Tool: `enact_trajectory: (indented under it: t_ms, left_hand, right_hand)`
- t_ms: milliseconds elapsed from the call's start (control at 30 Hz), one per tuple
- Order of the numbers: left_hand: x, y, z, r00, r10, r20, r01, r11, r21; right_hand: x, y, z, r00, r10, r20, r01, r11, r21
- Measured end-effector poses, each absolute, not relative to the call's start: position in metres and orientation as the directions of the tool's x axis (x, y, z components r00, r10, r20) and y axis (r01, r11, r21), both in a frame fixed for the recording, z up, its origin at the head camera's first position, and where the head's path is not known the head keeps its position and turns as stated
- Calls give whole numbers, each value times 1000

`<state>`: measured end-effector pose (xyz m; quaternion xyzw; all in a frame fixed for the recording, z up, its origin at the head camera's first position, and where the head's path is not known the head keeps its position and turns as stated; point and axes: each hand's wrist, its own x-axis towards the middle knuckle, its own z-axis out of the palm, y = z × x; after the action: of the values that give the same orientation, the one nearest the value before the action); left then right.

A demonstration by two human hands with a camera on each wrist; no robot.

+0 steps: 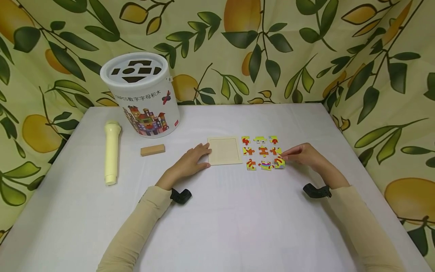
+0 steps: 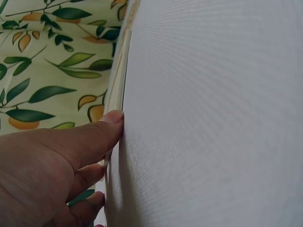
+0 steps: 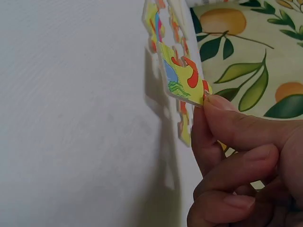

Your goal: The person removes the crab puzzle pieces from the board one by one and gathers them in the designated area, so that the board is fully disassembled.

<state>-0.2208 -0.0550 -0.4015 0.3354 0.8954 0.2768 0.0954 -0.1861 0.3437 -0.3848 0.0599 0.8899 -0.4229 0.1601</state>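
A square wooden puzzle tray (image 1: 224,152) with a raised rim lies bare at the middle of the table. My left hand (image 1: 191,161) rests at its left edge, thumb and fingers spread along the rim; the left wrist view shows the thumb (image 2: 112,118) against that edge. Right of the tray, several colourful jigsaw pieces (image 1: 263,151) are laid out in rows. My right hand (image 1: 304,155) pinches a yellow corner puzzle piece (image 3: 182,75) between thumb and forefinger, lifted slightly off the table at the lower right of the rows. The other right fingers are curled.
A white block bucket (image 1: 146,98) with a shape-cut lid stands at the back left. In front of it lies a small wooden block (image 1: 153,150), with a pale yellow stick-like tube (image 1: 112,153) further left. Fruit-patterned cloth (image 1: 217,49) hangs behind the table.
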Motion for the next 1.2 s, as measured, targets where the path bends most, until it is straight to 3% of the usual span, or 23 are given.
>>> enact_trajectory:
  t_ms: [533,800,1100,1200]
  left_hand:
    - [-217,-58,-402,-768,640,-1,528,635,564]
    - [-218,-56,-401,-763,647,4,544,639,544]
    - [-235,-38,-394,-686,714,-140,551,636,540]
    - [-243,-24,-392,-730,674,-115,544,674,501]
  right_hand:
    - [-189,339,-391,-966,-32,-255,144,756,-638]
    - [-184,335,-386,-979,29,-204,141,815,-563]
    - [-175,309,-393,-978,-206,-16,-146,747,-648]
    - [-176,296,-394,-960,-276,44,-237,718,-654]
